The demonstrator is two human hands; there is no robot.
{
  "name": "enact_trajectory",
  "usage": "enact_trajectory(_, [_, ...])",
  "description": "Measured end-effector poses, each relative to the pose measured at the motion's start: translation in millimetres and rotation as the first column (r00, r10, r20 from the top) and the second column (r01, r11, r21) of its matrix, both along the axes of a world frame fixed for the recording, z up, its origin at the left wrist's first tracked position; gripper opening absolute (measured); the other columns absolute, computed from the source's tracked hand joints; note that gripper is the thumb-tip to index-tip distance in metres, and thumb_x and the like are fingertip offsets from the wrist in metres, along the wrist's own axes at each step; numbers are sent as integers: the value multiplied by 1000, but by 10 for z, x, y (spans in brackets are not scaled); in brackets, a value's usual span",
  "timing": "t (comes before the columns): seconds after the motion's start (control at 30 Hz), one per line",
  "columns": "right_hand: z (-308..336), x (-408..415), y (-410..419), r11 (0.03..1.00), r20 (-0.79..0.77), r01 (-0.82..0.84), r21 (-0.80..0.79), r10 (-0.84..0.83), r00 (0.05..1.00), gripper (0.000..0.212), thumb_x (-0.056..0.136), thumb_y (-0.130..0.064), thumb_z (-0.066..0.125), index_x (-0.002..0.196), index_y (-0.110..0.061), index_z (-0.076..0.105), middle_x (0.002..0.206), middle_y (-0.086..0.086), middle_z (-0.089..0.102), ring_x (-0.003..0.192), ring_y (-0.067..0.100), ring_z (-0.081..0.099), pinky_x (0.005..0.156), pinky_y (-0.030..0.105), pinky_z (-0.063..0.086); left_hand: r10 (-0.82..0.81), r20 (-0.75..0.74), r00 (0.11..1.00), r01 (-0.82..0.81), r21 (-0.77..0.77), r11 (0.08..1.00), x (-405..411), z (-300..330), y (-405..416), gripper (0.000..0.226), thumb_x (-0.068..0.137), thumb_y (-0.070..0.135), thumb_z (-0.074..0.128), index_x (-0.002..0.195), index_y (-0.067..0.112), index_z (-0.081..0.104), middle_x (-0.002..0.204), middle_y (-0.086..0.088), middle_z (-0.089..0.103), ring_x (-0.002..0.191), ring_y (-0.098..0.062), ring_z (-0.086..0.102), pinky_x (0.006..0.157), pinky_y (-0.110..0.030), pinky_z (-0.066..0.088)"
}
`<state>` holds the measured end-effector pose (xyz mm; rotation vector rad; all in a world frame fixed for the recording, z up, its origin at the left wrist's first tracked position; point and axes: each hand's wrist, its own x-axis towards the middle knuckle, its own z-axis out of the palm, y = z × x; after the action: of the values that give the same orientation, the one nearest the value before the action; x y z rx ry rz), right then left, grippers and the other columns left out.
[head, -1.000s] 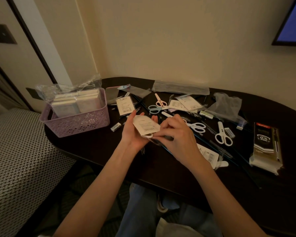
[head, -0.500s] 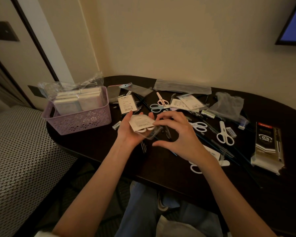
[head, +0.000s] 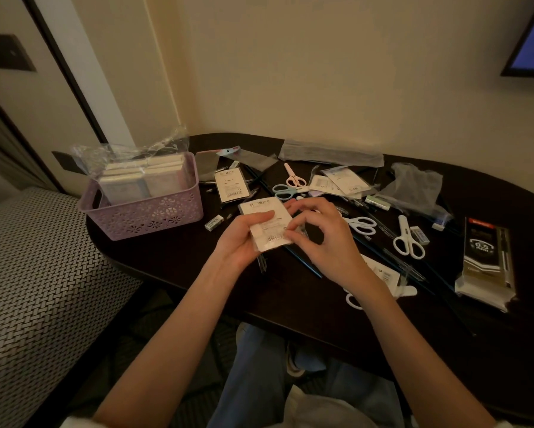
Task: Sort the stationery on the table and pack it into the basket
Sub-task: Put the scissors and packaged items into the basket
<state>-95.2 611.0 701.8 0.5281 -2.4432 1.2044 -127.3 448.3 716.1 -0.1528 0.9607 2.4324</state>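
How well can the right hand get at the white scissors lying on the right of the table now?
Probably yes. The white scissors lie uncovered on the table, right of the right hand, with nothing stacked on them. But that hand pinches the white packet and must release it first.

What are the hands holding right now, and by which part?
A small white packet: the left hand grips its left side, thumb across the front, and the right hand pinches its right edge.

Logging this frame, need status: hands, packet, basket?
Left hand grips white packet above table; right hand pinches its right edge. Purple basket at left, already holding wrapped pads. Scissors and pens loose on table, none blocking basket.
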Motion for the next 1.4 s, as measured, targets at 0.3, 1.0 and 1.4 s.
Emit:
enact_trajectory(0.3, [-22,42,-58,992,-218,47,113,-21,976,17,78,-11,76,94,-16,71,109,-1,56,108,3,44,87,14,37,48,140,989,-52,22,998,50,58,57,57,96,-8,38,149,5,22,107,-28,57,122,-42,49,87,-64,37])
enact_trajectory(1.0, [665,-517,-826,992,-300,-102,-71,77,951,18,96,-11,54,113,-11,61,105,0,67,91,11,64,78,34,56,307,-269,913,-365,-199,910,35,489,-1042,54,91,47,53,136,17,48,130,-17,58,119,-32,57,106,-51,39])
enact_trajectory(1.4, [912,-1515,-1860,900,439,125,-416,78,895,20,85,-3,68,70,-15,65,86,13,72,87,27,70,83,50,56,-7,-764,645,-760,-641,-112,-588,618,-2365,23,95,8,55,115,4,65,109,-6,66,100,-14,58,81,-15,40])
